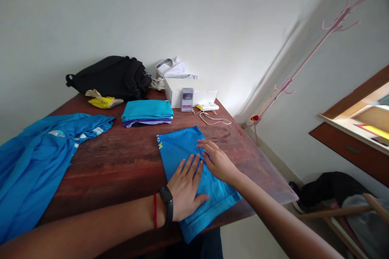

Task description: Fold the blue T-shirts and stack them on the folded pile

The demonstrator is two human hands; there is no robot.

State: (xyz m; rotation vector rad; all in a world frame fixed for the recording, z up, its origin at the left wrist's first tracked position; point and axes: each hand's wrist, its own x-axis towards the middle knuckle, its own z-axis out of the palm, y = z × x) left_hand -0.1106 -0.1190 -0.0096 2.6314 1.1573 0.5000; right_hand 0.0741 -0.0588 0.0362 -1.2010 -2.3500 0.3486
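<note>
A folded blue garment (179, 145) lies on the dark wooden table (121, 158), its near end hanging slightly over the front edge. My left hand (187, 186), with a black band and a red thread on the wrist, lies flat on the garment with fingers stretched out. My right hand (215, 158) rests flat on the same garment just to the right, fingers extended toward the far end. Neither hand grips anything.
A stack of folded teal and purple clothes (148, 112) sits behind the garment. Loose blue clothing (33, 158) is heaped at the left. A black backpack (112, 76), yellow item (103, 102), white box (190, 95) and cable (214, 119) stand at the back. Pink coat rack (304, 60) stands right.
</note>
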